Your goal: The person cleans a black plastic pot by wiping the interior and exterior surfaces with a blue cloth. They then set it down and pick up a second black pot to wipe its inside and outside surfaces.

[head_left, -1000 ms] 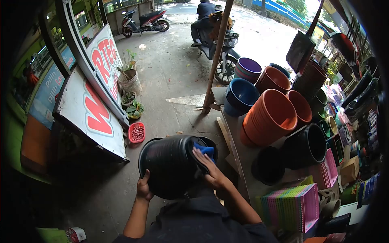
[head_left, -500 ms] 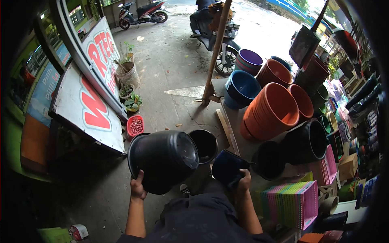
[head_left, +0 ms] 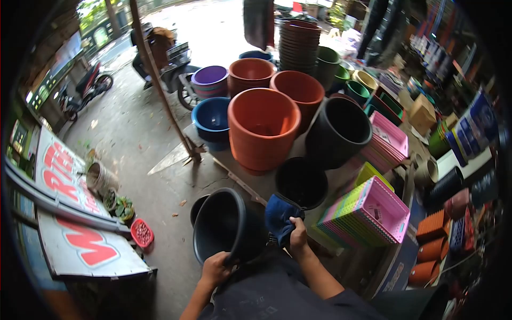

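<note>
My left hand (head_left: 216,269) is closed on the rim of a large black plastic pot (head_left: 218,221), which is tilted so that its open mouth shows. Behind it, on the left, part of another black pot (head_left: 198,209) stands on the ground. In front of my body, my right hand (head_left: 298,234) grips a bunched dark blue cloth (head_left: 281,218). Just beyond the cloth is a round black pot (head_left: 301,184), its mouth facing up. The cloth hides part of that pot's near rim.
Stacked orange pots (head_left: 261,128), blue basins (head_left: 212,117) and a tall black pot stack (head_left: 341,128) stand ahead. Pastel baskets (head_left: 368,213) are stacked at right. A wooden pole (head_left: 160,80) rises ahead-left. A white sign (head_left: 85,240) and red tub (head_left: 142,233) are at left.
The view has swung right. The black pot has turned from showing its base to showing its open mouth. Both hands keep their hold, the right still on the blue cloth.
</note>
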